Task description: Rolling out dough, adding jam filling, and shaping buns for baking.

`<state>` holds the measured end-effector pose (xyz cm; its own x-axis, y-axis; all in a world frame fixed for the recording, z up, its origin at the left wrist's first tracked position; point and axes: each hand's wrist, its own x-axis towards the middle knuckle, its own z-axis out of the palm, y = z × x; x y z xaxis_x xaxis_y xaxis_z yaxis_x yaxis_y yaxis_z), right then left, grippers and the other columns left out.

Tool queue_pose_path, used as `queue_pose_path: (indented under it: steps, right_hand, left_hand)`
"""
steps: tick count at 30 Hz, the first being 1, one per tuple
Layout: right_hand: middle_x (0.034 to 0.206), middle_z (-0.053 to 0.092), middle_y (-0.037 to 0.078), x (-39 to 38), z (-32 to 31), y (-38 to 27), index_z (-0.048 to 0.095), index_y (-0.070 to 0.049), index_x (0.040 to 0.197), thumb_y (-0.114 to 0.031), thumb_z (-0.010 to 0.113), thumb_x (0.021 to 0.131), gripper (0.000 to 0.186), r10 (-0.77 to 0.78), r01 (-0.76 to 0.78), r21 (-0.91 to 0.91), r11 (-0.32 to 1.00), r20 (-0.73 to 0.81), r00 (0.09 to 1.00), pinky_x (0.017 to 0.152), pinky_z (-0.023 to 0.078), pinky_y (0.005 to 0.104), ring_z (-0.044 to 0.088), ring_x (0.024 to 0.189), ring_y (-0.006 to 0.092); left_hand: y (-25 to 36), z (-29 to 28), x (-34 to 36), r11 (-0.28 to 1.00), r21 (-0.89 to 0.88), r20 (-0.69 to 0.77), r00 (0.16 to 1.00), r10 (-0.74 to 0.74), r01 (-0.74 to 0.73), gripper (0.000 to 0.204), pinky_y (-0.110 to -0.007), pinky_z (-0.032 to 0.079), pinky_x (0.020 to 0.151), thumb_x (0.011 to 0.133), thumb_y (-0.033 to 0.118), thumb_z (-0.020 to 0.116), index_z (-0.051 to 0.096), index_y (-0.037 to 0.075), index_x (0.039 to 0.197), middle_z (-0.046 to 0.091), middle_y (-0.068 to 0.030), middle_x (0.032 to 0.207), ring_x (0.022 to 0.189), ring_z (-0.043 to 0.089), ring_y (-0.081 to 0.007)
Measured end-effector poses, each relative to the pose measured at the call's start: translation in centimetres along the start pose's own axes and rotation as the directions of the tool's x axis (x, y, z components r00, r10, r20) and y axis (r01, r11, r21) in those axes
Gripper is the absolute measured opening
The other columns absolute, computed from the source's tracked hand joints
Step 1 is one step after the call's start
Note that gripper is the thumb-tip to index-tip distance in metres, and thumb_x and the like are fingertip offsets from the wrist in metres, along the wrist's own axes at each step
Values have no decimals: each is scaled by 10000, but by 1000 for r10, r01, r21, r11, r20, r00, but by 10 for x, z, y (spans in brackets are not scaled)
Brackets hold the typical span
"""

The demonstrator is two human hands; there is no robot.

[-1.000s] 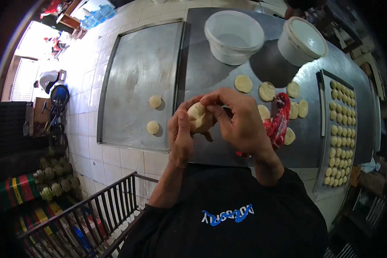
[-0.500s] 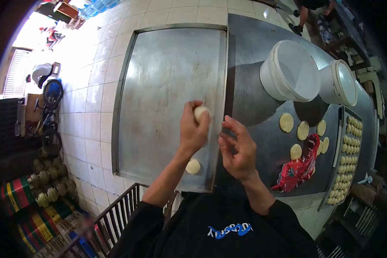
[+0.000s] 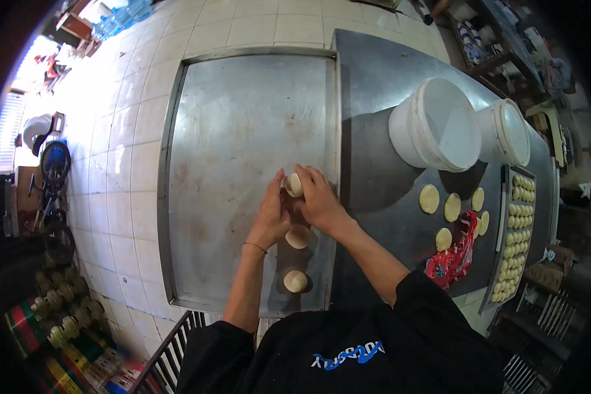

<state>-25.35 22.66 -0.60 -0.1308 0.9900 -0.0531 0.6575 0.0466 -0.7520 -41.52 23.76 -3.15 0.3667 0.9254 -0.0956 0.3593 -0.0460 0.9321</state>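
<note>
Over the large metal tray [image 3: 243,111], my left hand [image 3: 269,217] and my right hand [image 3: 318,207] cup a dough ball [image 3: 293,186] between their curled fingers, right hand partly over it. Two more round dough balls rest on the tray below it, one just under my hands [image 3: 298,237] and one lower down [image 3: 295,282]. To the right, several flat dough discs [image 3: 429,199] lie on the steel table [image 3: 368,262] around a crumpled red plastic bag [image 3: 448,266].
Two white buckets [image 3: 414,131] [image 3: 512,131] stand on the table. A narrow tray of small dough pieces [image 3: 511,249] is at right. A black railing [image 3: 171,348] is near my lower left; a bicycle [image 3: 56,171] stands beyond the tiled floor. Someone's foot [image 3: 429,18] shows at top.
The dough I was pinching over the table is now down on the tray side. My right hand has closed in beside my left around it, and my view has shifted.
</note>
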Motion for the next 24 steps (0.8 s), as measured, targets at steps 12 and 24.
queue_pose_path:
  steps: [12, 24]
  right_hand:
    - [1006, 653, 179, -276, -261, 225, 574, 21, 1134, -260, 739, 811, 459, 485, -609, 256, 751, -840, 245, 817, 511, 368, 651, 925, 279]
    - [923, 681, 161, -293, -308, 272, 617, 13, 1027, -58, 731, 658, 393, 665, -443, 597, 668, -212, 716, 729, 542, 375, 672, 837, 333]
  left_hand:
    - [94, 60, 14, 927, 365, -187, 982, -18, 87, 646, -357, 508, 853, 816, 144, 686, 395, 17, 1378, 511, -168, 1254, 1030, 573, -270]
    - [157, 343, 61, 990, 111, 223, 968, -112, 89, 498, -349, 484, 910, 867, 178, 635, 470, -48, 1278, 534, -204, 1284, 1076, 595, -266]
